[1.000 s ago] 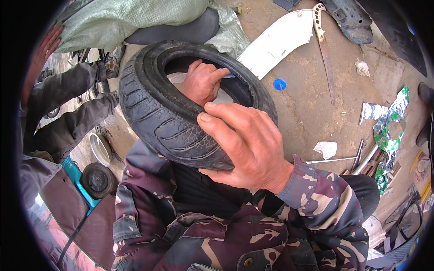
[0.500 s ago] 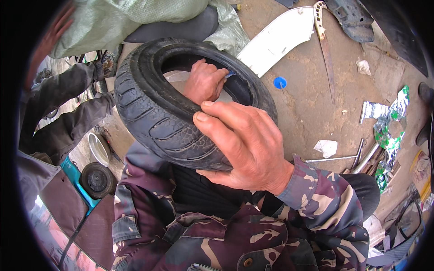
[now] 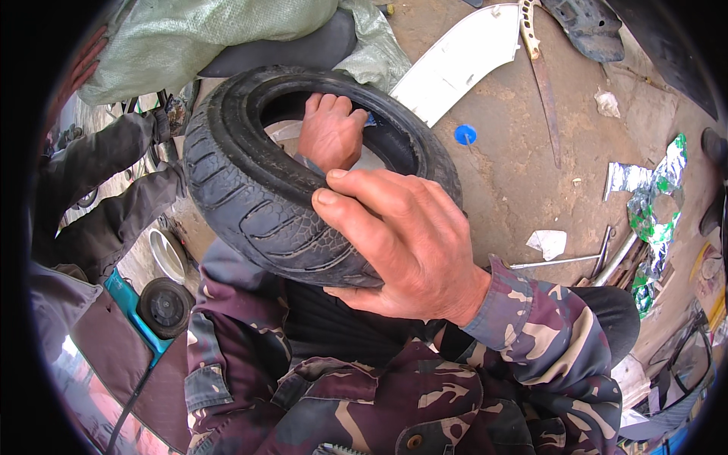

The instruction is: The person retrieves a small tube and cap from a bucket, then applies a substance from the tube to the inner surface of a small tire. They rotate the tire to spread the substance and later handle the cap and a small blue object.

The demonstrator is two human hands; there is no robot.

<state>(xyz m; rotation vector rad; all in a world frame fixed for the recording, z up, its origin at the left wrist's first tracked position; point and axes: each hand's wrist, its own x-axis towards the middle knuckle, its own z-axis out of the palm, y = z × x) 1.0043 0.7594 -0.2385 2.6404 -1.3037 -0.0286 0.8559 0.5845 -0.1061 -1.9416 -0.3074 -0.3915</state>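
A worn black tyre with a cracked, grooved tread leans tilted in front of me. My right hand grips its near edge, fingertips over the rim bead and thumb beneath the tread. Up through the tyre's opening comes my left hand, its fingers curled closed, beside the far inner wall. At its knuckles a small blue thing peeks out, apparently held against that wall; the rest of it is hidden. Part of my left forearm is out of sight behind the tyre.
Beyond the tyre lie a white curved panel, a handsaw and a blue disc. Crumpled foil and metal rods are at right. Leftward sit a small wheel, a white bowl and another person's legs.
Inside the tyre my left hand has turned and shifted slightly left and farther away. My right hand keeps its hold on the tyre. The whole view has shifted slightly.
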